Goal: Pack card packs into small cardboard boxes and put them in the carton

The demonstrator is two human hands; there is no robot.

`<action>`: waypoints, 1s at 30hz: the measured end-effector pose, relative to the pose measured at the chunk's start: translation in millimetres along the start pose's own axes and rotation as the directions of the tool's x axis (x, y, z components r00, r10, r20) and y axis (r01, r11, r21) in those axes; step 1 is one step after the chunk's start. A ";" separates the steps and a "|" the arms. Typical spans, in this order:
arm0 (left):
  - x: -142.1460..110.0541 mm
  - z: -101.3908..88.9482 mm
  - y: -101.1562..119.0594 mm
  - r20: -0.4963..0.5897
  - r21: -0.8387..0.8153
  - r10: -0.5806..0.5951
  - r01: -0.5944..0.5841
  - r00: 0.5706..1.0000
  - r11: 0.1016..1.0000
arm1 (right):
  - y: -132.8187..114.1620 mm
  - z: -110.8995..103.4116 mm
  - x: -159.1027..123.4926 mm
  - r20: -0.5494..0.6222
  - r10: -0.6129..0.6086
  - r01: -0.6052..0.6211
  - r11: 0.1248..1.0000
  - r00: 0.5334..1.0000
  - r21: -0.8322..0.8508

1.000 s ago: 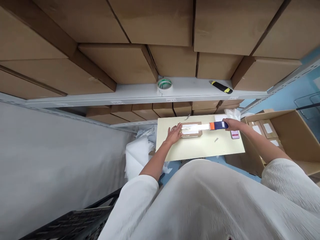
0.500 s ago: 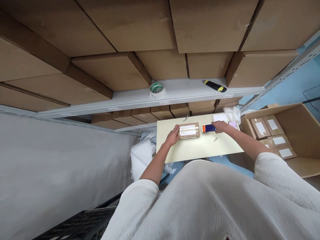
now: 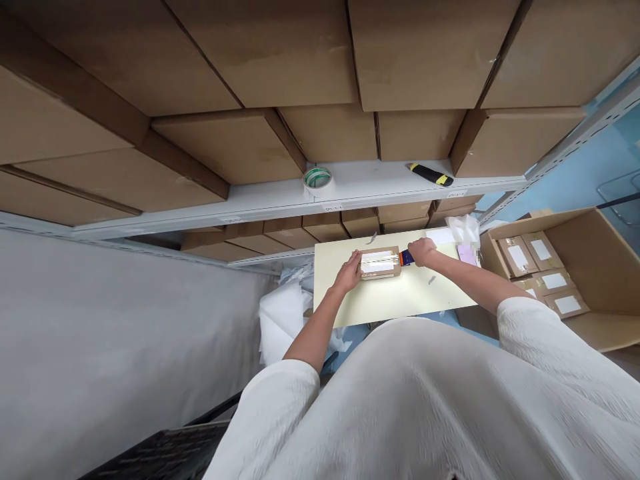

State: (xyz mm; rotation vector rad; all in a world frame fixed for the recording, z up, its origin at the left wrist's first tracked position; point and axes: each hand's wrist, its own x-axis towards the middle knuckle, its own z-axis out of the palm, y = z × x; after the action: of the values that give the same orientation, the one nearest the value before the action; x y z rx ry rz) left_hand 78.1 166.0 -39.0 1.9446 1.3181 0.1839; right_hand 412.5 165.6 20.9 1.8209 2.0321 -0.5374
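On the pale yellow rectangular bench (image 3: 370, 301), left of its middle and nearer the far edge, lies a white-labelled brown cardboard box (image 3: 380, 267). The left hand (image 3: 349, 271) rests against the box's left end; whether it grips, I cannot tell. The right hand (image 3: 421, 253) is closed around a dark-blue-and-orange tape dispenser (image 3: 407, 257) at the box's right end.

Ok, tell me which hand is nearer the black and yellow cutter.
Right. The right hand is almost straight below the cutter in the image; the left hand is farther off, at the left end of the small box.
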 end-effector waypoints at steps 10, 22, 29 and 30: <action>2.7 2.1 -1.2 -0.009 -0.049 0.001 -0.001 1.000 0.999 | -35.6 5.5 -17.5 -0.019 0.138 -0.139 0.979 0.990 -0.149; 0.6 2.4 -1.2 0.031 -0.003 0.009 -0.009 0.999 1.000 | 4.4 29.9 -45.9 0.136 0.356 -0.375 0.915 0.924 0.149; 0.7 3.9 -4.6 0.017 -0.017 0.025 -0.025 1.000 1.000 | 50.0 20.0 -100.5 0.256 0.266 -0.359 0.485 0.929 0.797; 0.9 3.7 -4.8 0.015 -0.020 0.026 -0.026 1.000 0.999 | 49.9 13.4 -107.2 0.215 0.250 -0.311 0.462 0.944 0.831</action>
State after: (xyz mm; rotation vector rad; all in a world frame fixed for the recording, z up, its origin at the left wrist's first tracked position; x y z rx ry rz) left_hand 76.9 165.7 -44.9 1.9432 1.2772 0.1941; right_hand 473.7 71.8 61.1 2.5397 1.3849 -1.7139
